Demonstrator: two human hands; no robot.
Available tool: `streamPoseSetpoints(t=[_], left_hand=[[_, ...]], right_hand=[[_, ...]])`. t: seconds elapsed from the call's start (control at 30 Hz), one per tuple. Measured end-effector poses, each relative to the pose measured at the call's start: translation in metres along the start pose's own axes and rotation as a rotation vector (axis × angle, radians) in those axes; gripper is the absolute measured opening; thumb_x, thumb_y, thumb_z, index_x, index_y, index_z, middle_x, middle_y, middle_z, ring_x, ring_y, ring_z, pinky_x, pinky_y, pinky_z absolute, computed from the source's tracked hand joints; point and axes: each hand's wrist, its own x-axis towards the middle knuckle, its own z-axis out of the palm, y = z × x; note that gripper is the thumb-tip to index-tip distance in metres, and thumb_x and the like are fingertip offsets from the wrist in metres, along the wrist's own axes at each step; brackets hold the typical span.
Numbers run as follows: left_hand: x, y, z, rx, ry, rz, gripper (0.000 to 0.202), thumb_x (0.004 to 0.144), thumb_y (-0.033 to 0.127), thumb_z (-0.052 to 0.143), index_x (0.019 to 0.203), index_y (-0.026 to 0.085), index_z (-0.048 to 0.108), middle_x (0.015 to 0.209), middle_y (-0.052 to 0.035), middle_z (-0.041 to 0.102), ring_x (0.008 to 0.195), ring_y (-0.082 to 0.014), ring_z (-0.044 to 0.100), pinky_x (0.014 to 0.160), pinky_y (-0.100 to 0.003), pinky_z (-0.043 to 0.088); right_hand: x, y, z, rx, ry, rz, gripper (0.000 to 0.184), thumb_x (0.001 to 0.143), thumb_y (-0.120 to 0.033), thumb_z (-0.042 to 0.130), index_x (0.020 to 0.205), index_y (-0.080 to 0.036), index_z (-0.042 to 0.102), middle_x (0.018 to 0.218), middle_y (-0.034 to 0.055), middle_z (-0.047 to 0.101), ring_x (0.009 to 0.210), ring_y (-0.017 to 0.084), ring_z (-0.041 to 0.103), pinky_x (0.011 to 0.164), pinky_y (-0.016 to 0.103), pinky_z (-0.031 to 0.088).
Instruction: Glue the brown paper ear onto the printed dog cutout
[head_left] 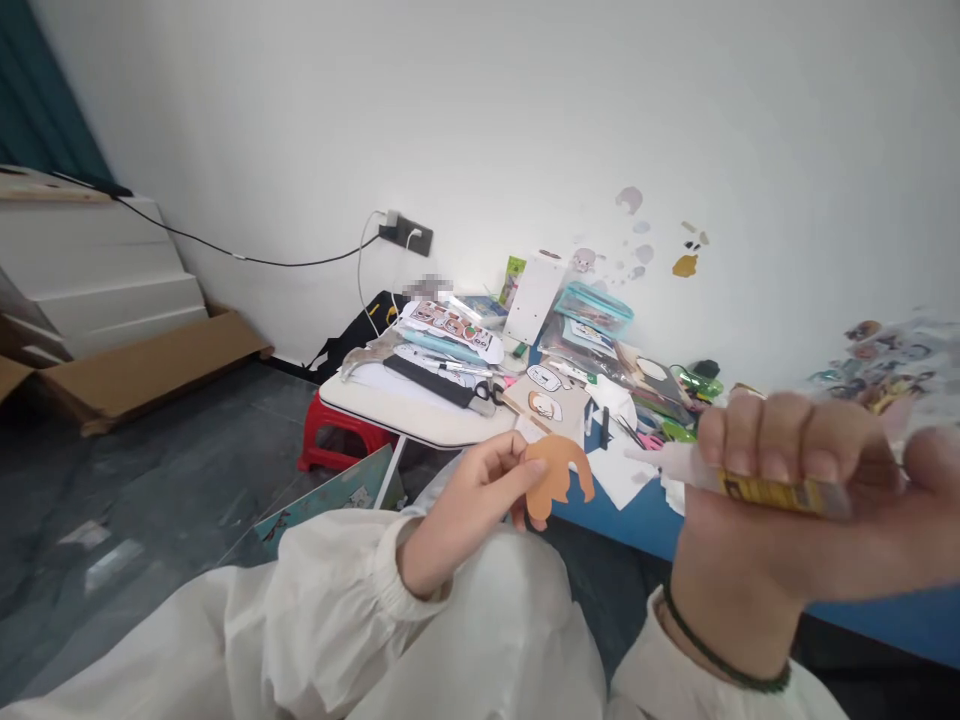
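Observation:
My left hand (469,505) pinches a small orange paper cut-out (559,470), shaped like a hair piece, between thumb and fingers, held above my lap. My right hand (780,500) is raised close to the camera on the right. Its fingers are wrapped round a glue tube (739,482) with a yellow label and a pale nozzle that points left toward the cut-out. A gap of about a hand's width separates nozzle and cut-out. Both arms wear white sleeves; a dark green band sits on my right wrist.
A low white table (405,410) and a blue surface (622,510) hold cluttered craft things: scissors (487,392), sticker sheets, a teal plastic box (596,305), paper scraps. A red stool (337,435) stands under the table. Flattened cardboard (142,365) lies on the dark floor at left.

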Motion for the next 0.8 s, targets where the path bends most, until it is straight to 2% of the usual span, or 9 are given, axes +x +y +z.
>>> streamPoseSetpoints(t=[0.07, 0.2, 0.43, 0.6, 0.8], left_hand=[[-0.002, 0.002, 0.001, 0.001, -0.011, 0.011, 0.032, 0.083, 0.043, 0.060, 0.068, 0.019, 0.044, 0.059, 0.0052, 0.058, 0.050, -0.0061, 0.054, 0.046, -0.017, 0.037], [-0.007, 0.007, 0.003, -0.002, -0.027, 0.020, 0.031, 0.084, 0.041, 0.060, 0.070, 0.020, 0.043, 0.061, 0.0040, 0.061, 0.050, -0.0073, 0.055, 0.046, -0.017, 0.038], [-0.026, 0.015, 0.010, -0.016, -0.047, 0.033, 0.032, 0.085, 0.042, 0.059, 0.068, 0.019, 0.045, 0.060, 0.0047, 0.057, 0.050, -0.0058, 0.054, 0.045, -0.016, 0.037], [-0.029, 0.019, 0.012, -0.008, -0.059, 0.047, 0.029, 0.085, 0.040, 0.059, 0.069, 0.019, 0.046, 0.062, 0.0043, 0.057, 0.049, -0.0053, 0.053, 0.045, -0.016, 0.037], [-0.029, 0.020, 0.012, 0.008, -0.048, 0.056, 0.032, 0.084, 0.041, 0.060, 0.066, 0.020, 0.043, 0.059, 0.0044, 0.055, 0.050, -0.0065, 0.053, 0.045, -0.017, 0.038]], right_hand=[[-0.001, -0.006, 0.001, -0.039, -0.047, -0.008, 0.044, 0.070, -0.049, 0.059, 0.040, -0.020, 0.046, 0.034, -0.0074, 0.036, 0.031, 0.006, 0.038, 0.032, 0.022, 0.034], [0.003, -0.009, 0.003, 0.000, -0.030, 0.080, 0.038, 0.062, -0.051, 0.059, 0.042, -0.020, 0.050, 0.037, -0.0076, 0.044, 0.029, 0.006, 0.037, 0.027, 0.022, 0.031], [-0.005, -0.012, 0.007, 0.147, -0.096, 0.254, 0.045, 0.065, -0.054, 0.059, 0.040, -0.019, 0.043, 0.033, -0.0072, 0.037, 0.027, 0.005, 0.035, 0.025, 0.021, 0.029], [-0.009, -0.013, 0.013, 0.158, -0.089, 0.242, 0.046, 0.064, -0.053, 0.060, 0.040, -0.019, 0.041, 0.032, -0.0065, 0.037, 0.026, 0.006, 0.035, 0.023, 0.021, 0.027], [-0.010, -0.014, 0.016, 0.149, -0.105, 0.246, 0.046, 0.063, -0.054, 0.060, 0.040, -0.019, 0.041, 0.033, -0.0065, 0.040, 0.027, 0.006, 0.037, 0.025, 0.021, 0.031]])
